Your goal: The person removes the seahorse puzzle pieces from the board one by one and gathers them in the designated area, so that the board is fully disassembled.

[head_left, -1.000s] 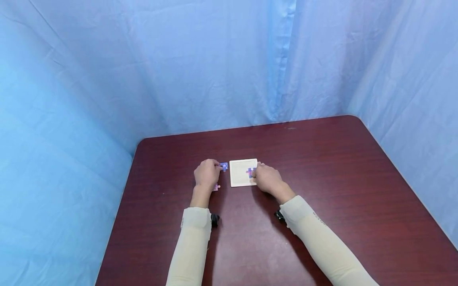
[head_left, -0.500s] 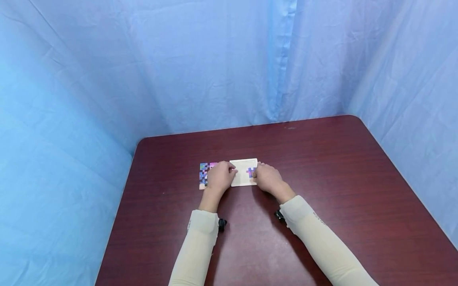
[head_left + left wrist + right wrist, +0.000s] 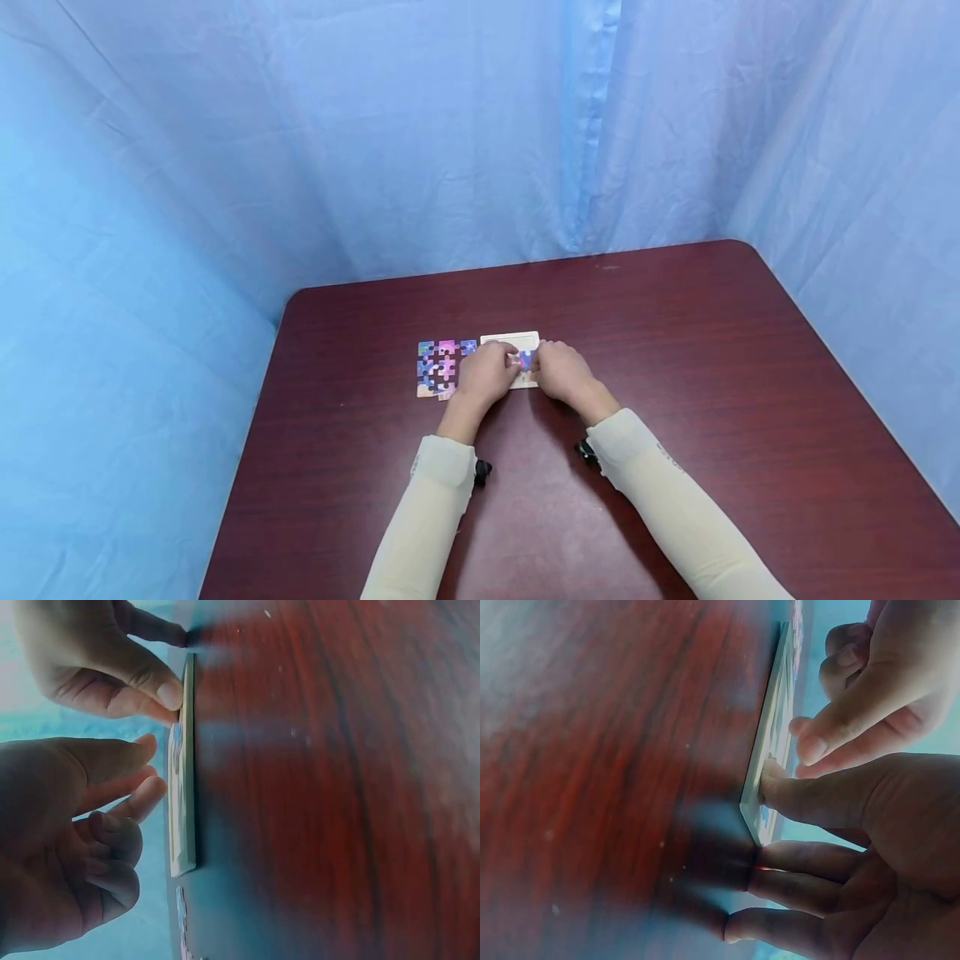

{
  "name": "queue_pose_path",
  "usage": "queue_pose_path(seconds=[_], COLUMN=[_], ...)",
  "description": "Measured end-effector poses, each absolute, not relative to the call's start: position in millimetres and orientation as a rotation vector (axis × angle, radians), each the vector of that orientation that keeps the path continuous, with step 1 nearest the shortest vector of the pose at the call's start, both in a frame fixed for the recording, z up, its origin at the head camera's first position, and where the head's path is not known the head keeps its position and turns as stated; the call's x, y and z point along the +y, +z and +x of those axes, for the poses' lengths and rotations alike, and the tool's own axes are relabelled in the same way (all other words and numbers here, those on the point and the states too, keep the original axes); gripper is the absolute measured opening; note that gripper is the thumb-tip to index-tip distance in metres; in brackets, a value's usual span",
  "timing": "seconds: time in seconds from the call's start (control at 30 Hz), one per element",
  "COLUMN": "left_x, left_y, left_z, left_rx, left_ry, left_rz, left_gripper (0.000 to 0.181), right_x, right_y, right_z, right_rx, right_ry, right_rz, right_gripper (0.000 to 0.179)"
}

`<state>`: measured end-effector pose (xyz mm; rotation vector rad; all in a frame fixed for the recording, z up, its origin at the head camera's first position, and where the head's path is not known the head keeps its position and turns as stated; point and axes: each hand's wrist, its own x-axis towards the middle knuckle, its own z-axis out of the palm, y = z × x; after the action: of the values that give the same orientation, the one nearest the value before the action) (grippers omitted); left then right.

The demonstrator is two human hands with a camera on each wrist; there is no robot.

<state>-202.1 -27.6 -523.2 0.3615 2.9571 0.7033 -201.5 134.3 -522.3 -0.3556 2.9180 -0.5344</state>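
Shallow cream puzzle tray (image 3: 525,337) lies flat on the table. Inside its right part sits a purple jigsaw piece (image 3: 525,358), with a lighter one below it. My right hand (image 3: 564,372) holds the tray's right edge: in the right wrist view the thumb (image 3: 787,793) presses down inside and the other fingers lie along the outer side. My left hand (image 3: 486,375) hovers over the tray's left half, covering it from above. In the left wrist view its thumb (image 3: 124,756) and forefinger point toward the tray, slightly apart, nothing visible between them; the remaining fingers curl loosely.
Several loose jigsaw pieces (image 3: 447,367) lie in rows left of the tray, including a blue one with a star (image 3: 468,346). The dark red tabletop (image 3: 675,350) reaches back to blue curtains (image 3: 450,167).
My left hand has moved right, from above the loose pieces to over the tray, uncovering those pieces. The right hand stays at the tray's right edge.
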Motion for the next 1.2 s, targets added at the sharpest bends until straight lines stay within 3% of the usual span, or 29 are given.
queue_pose_path(seconds=[0.17, 0.4, 0.9, 1.2], left_x=[-20, -13, -12, -12], left_y=[-527, -529, -532, -530], left_z=[-205, -208, -210, -210], left_rx=[2.977, 3.011, 3.033, 3.06], left_ry=[0.63, 0.547, 0.585, 0.687], left_rz=[0.367, 0.31, 0.301, 0.306], left_gripper=[0.032, 0.022, 0.025, 0.007], right_x=[135, 135, 135, 136], right_y=[-522, -523, -522, -521], right_z=[-200, -200, -199, -198], right_rx=[2.919, 2.911, 2.925, 2.908], right_ry=[-0.544, -0.567, -0.535, -0.553], right_rz=[-0.363, -0.371, -0.383, -0.364], right_gripper=[0.025, 0.033, 0.026, 0.019])
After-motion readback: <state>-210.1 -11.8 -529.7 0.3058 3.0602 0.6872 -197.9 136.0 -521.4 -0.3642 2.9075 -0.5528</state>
